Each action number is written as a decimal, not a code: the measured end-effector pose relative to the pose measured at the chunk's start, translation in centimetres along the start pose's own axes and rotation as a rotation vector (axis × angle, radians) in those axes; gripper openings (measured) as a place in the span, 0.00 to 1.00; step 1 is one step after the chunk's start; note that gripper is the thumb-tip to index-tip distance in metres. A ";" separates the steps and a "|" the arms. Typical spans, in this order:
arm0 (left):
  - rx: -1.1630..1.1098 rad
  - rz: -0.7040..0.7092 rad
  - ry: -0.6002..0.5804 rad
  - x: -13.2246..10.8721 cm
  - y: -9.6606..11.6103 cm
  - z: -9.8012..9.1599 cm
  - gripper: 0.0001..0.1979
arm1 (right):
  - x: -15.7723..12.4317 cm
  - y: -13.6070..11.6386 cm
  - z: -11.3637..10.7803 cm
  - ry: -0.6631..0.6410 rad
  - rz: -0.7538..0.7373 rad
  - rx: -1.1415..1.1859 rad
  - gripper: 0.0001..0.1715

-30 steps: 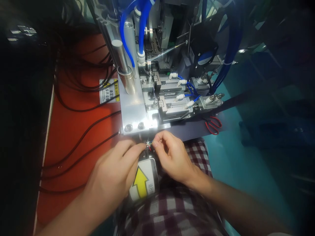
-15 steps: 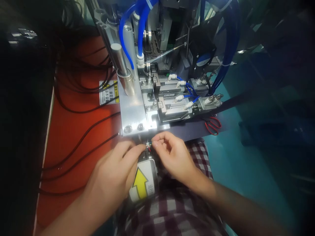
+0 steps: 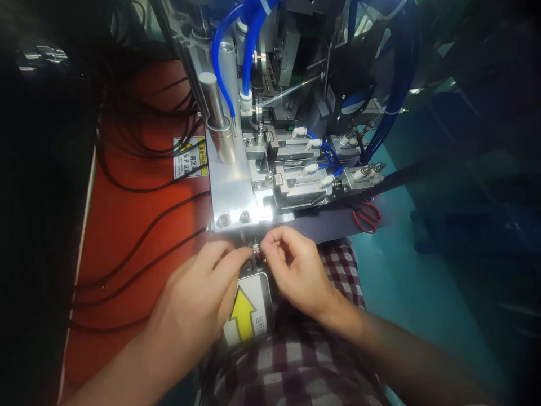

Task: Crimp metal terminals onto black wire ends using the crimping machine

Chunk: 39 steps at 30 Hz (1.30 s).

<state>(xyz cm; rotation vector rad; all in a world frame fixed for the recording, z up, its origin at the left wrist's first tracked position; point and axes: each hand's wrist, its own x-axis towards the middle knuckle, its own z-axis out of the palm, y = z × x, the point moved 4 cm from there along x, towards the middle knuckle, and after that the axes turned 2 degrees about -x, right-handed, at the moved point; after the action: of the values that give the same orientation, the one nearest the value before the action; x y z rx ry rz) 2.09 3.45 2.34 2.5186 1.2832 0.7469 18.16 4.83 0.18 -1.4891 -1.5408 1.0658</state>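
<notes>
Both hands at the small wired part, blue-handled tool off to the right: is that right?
The handle colour is wrong: the head view shows a red-handled tool off to the right. The left hand and right hand are at the small wired part.

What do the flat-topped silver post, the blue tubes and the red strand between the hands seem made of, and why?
Silver post: polished metal, perhaps steel, with bright streaks. Blue tubes: probably smooth, flexible plastic; they curve. Red strand: perhaps plastic-coated wire, being thin and red; finish unclear.
</notes>
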 end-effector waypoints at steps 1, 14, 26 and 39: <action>0.002 0.000 0.000 0.0 0.0 0.0 0.11 | 0.0 0.0 0.1 -0.004 0.009 0.000 0.06; -0.041 -0.003 -0.012 0.0 -0.2 0.2 0.12 | 0.1 -0.3 -0.8 -0.040 0.129 -0.021 0.06; -0.015 -0.018 -0.003 0.0 -0.2 0.2 0.11 | 0.2 -1.7 -0.4 -0.015 -0.223 -0.365 0.08; -0.023 -0.004 -0.024 0.1 0.0 0.0 0.11 | 0.3 -1.0 -0.5 -0.058 0.074 -0.117 0.09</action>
<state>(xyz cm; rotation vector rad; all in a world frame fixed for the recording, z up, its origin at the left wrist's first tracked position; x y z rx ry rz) 2.10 3.54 2.37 2.4986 1.2642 0.7243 18.20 5.12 1.24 -1.6186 -1.6237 1.0851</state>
